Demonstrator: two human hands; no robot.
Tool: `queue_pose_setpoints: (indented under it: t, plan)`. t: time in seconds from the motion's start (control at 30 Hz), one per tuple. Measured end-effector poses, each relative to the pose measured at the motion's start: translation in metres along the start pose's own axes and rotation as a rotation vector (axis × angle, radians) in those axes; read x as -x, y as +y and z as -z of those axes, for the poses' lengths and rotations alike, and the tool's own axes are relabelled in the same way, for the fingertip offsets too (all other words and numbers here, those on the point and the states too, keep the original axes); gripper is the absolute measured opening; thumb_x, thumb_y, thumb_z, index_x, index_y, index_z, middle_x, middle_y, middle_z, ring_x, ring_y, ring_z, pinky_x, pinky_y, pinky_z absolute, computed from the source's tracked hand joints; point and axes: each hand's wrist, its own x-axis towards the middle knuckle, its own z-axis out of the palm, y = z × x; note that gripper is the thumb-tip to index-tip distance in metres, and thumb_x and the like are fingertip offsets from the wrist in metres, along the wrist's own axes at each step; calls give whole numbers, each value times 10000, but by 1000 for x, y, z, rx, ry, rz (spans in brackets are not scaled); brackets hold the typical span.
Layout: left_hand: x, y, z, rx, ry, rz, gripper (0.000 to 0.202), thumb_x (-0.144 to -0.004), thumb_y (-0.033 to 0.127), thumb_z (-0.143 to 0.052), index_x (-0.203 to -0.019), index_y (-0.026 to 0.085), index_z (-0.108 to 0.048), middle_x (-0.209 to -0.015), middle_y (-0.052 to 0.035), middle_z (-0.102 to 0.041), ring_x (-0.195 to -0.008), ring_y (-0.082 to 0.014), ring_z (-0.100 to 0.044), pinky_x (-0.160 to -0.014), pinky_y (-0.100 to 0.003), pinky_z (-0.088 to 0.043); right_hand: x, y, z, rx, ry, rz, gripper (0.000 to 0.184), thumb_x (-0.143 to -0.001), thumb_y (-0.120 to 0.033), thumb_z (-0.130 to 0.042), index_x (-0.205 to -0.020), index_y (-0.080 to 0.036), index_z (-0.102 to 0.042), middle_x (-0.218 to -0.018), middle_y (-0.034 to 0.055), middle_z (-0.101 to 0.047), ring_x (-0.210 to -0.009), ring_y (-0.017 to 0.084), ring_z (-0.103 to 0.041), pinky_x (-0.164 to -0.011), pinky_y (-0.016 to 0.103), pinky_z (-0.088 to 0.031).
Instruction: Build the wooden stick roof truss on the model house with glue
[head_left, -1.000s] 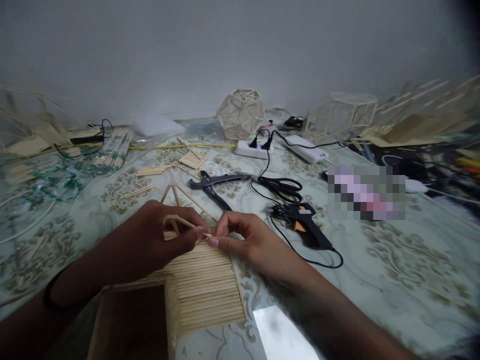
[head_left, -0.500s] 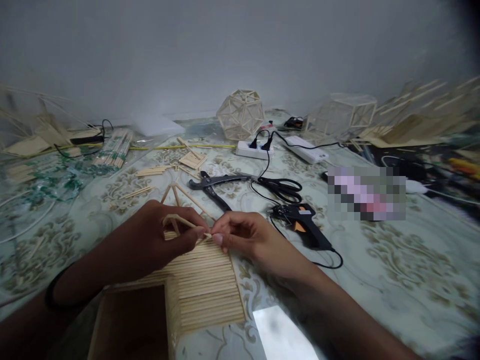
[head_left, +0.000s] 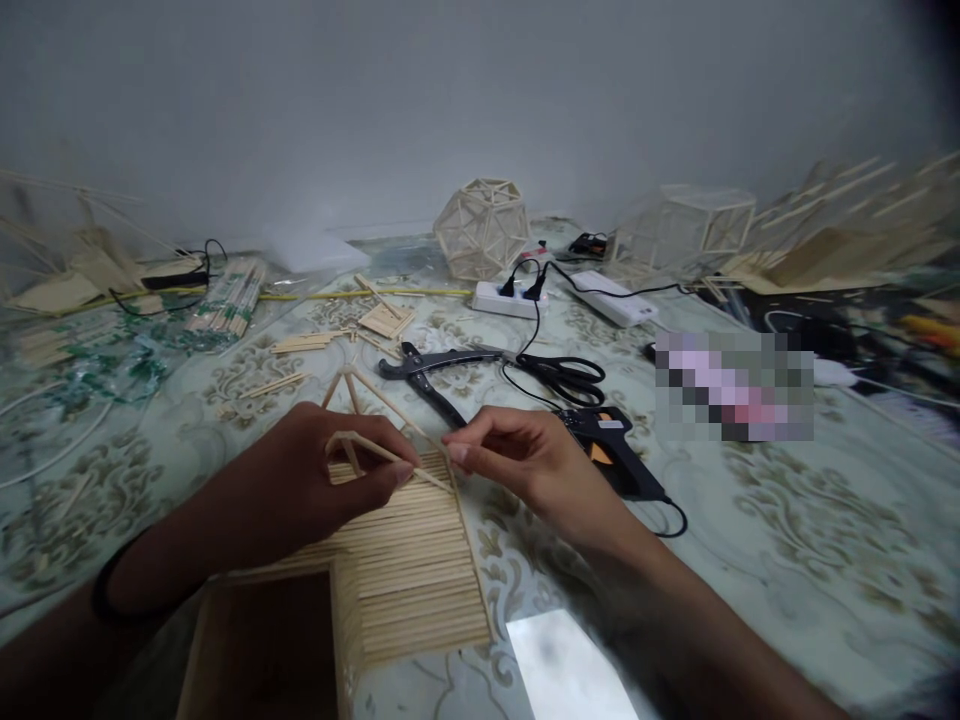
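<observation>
My left hand (head_left: 341, 460) is closed on a small frame of wooden sticks (head_left: 382, 452), pinching one stick between thumb and fingers above a panel of sticks laid side by side (head_left: 420, 570). My right hand (head_left: 517, 455) has thumb and fingertips pressed together by the panel's far right corner; what they hold, if anything, is too small to make out. Behind my left hand a second peaked stick frame (head_left: 367, 385) stands at the panel's far edge, one leg running toward my right fingertips. An open-topped wooden box (head_left: 341, 620) joins the panel's near left side.
Black cutters (head_left: 427, 380) lie beyond my hands. A glue gun (head_left: 619, 455) rests just right of my right hand, its cord leading to a white power strip (head_left: 510, 298). Loose sticks (head_left: 311, 342), bundled sticks (head_left: 229, 300) and a stick polyhedron (head_left: 484, 230) sit farther back.
My right hand has moved right and slightly up, away from my left fingertips, uncovering the stick's end and partly covering the glue gun. My left hand has hardly moved.
</observation>
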Motion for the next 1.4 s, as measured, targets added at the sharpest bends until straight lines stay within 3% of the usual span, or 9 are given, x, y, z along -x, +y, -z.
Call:
queue_pose_setpoints:
  t: [0.27, 0.4, 0.5, 0.6, 0.7, 0.97, 1.23, 1.4]
  plan:
    - [0, -5, 2, -35, -10, -2, 236, -1026, 453, -666, -1056, 299, -842, -1028, 52, -857, -941, -158, -782, -812, -206, -531, 0, -1, 7, 155, 77, 71, 379, -776, -474, -917, -660, -211, -669, -695, -6, -692, -673, 160, -578, -668, 313, -429]
    - [0, -5, 1, -47, 1, -11, 234, -1026, 444, -663, -1060, 298, -843, -1050, 59, -858, -951, -153, -787, -824, -195, -541, 0, -1, 16, 372, 61, 151, 319, -1019, -462, -654, -880, -212, -793, -824, 44, -778, -783, 208, -689, -757, 345, -491]
    - [0, -4, 2, -45, 12, -8, 228, -1016, 435, -668, -1062, 298, -844, -1056, 59, -859, -962, -157, -792, -827, -197, -552, 1, -1, 14, 497, 23, 259, 282, -1068, -382, -598, -1041, -218, -825, -981, 65, -808, -915, 221, -725, -858, 356, -518]
    - [1, -3, 3, -38, 23, -9, 226, -1005, 432, -674, -1092, 303, -837, -1055, 57, -861, -969, -163, -795, -822, -206, -558, 3, -2, 3, 449, -29, 386, 132, -988, -299, -754, -1082, -234, -821, -1074, 52, -793, -980, 198, -728, -888, 318, -538]
    - [2, -3, 4, -30, 45, -44, 199, -991, 403, -692, -1093, 306, -832, -1067, 61, -857, -963, -152, -792, -842, -204, -556, 6, 0, -10, 407, -56, 427, 133, -924, -251, -840, -1055, -239, -822, -1023, 32, -787, -938, 174, -735, -856, 290, -554]
    - [2, -4, 0, -6, 71, -74, 149, -981, 324, -687, -1004, 267, -823, -894, 53, -834, -787, -126, -747, -704, -195, -521, 2, 10, -21, 377, 6, 468, 86, -918, -206, -845, -985, -252, -818, -953, 7, -797, -866, 151, -733, -807, 272, -568]
    - [0, -1, -2, -14, 102, -66, 155, -944, 330, -697, -915, 222, -804, -718, 49, -759, -607, -103, -631, -571, -191, -449, 2, 13, -24, 316, -14, 401, 119, -916, -218, -848, -1027, -260, -835, -925, 13, -765, -845, 160, -690, -781, 290, -551]
    - [-2, -1, -3, -25, 109, -87, 157, -947, 316, -687, -890, 218, -796, -701, 53, -741, -616, -100, -620, -585, -184, -447, 0, 14, -25, 246, -42, 336, 70, -922, -229, -842, -982, -265, -840, -924, 11, -757, -853, 161, -675, -791, 294, -532]
